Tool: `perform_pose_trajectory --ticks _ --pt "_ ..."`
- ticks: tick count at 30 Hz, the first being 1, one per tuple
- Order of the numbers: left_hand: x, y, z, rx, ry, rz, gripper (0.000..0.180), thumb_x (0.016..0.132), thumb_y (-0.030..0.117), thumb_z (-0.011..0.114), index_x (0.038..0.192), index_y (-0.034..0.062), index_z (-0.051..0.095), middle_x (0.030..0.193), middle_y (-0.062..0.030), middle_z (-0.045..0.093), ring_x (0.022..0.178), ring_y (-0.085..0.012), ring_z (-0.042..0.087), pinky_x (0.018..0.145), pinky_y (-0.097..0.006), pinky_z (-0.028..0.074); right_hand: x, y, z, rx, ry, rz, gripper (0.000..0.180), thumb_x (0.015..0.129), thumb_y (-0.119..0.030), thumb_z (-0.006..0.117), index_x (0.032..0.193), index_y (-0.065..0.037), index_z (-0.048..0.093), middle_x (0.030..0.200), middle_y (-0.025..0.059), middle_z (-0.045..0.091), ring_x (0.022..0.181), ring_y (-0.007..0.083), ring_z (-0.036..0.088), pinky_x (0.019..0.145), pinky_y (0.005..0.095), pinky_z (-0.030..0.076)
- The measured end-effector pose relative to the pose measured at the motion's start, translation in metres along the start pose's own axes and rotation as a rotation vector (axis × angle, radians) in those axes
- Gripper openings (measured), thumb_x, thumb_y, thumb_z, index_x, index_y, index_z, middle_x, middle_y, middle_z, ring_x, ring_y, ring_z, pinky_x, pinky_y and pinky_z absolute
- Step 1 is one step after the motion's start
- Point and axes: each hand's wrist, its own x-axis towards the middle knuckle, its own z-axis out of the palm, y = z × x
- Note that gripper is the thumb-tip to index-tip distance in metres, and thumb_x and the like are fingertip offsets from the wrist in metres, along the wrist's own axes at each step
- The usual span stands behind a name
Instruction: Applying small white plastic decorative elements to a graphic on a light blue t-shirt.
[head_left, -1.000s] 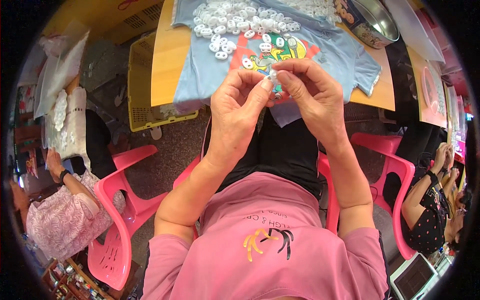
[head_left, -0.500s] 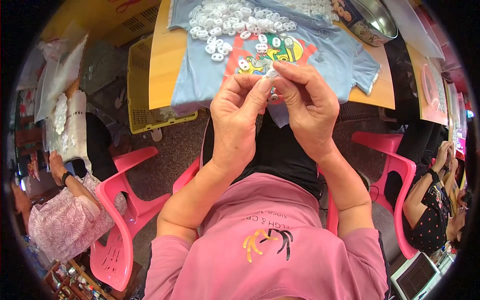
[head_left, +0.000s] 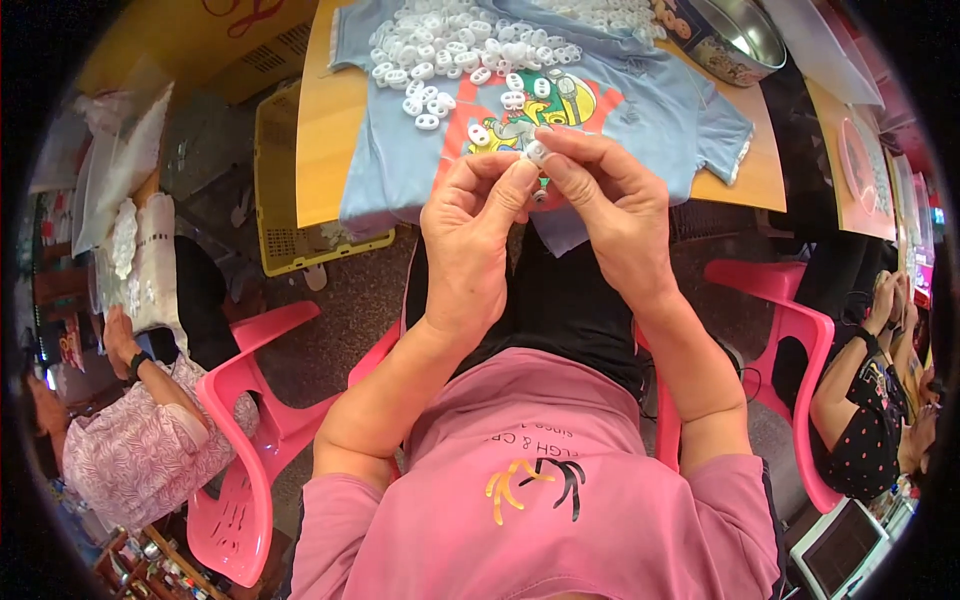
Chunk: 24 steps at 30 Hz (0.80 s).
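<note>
Between my two hands, just past the near edge of the table, is a small white plastic piece [head_left: 537, 152]. My left hand [head_left: 470, 225] pinches it with thumb and forefinger from the left. From the right, the thumb and forefinger of my right hand [head_left: 610, 205] press on it, partly covering it. Beyond the hands a heap of white oval plastic pieces with two holes [head_left: 455, 45] lies on a light-blue T-shirt [head_left: 400, 160] with a colourful cartoon print. A few loose ones, such as a single white piece [head_left: 478, 134], lie nearer to my fingers.
The T-shirt covers much of a wooden table [head_left: 318, 140]. A round metal tin [head_left: 750, 45] stands at the far right. On the floor to the left is a yellow crate [head_left: 285, 235]. Pink chairs [head_left: 232, 480] flank me, with people seated on both sides.
The white piece has turned slightly between my fingertips, and more of it shows. Both hands stay nearly in place; the whole view has shifted a little.
</note>
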Motion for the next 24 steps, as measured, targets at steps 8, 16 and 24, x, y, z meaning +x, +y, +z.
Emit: perform_pose_trajectory --ticks 8,16,24 --pt "0.007 0.004 -0.011 0.084 -0.150 0.031 0.032 0.100 0.029 0.052 0.118 0.0026 0.059 0.108 -0.0027 0.061 0.090 -0.0065 0.056 0.079 -0.023 0.047 0.003 -0.017 0.001 0.243 -0.051 0.128 0.022 0.092 -0.009 0.064 0.111 0.000 0.064 0.098 0.0048 0.067 0.080 0.0092 0.061 0.075 0.0232 0.051" --pt "0.013 -0.003 -0.013 0.083 -0.486 0.224 0.059 0.099 0.046 0.046 0.131 -0.0032 0.051 0.132 -0.0115 0.053 0.118 -0.0192 0.051 0.100 -0.031 0.040 -0.004 -0.016 0.004 0.386 -0.122 0.172 0.017 0.092 -0.009 0.063 0.107 -0.001 0.064 0.096 0.0049 0.066 0.082 0.0101 0.061 0.074 0.0232 0.049" --pt "0.005 0.002 -0.003 0.021 -0.506 0.215 0.060 0.098 0.045 0.048 0.126 -0.0073 0.051 0.132 -0.0175 0.053 0.121 -0.0239 0.051 0.100 -0.034 0.040 -0.019 -0.013 0.018 0.489 -0.065 0.166 0.014 0.092 -0.008 0.063 0.105 -0.001 0.063 0.098 0.0048 0.066 0.083 0.0093 0.060 0.073 0.0227 0.049"
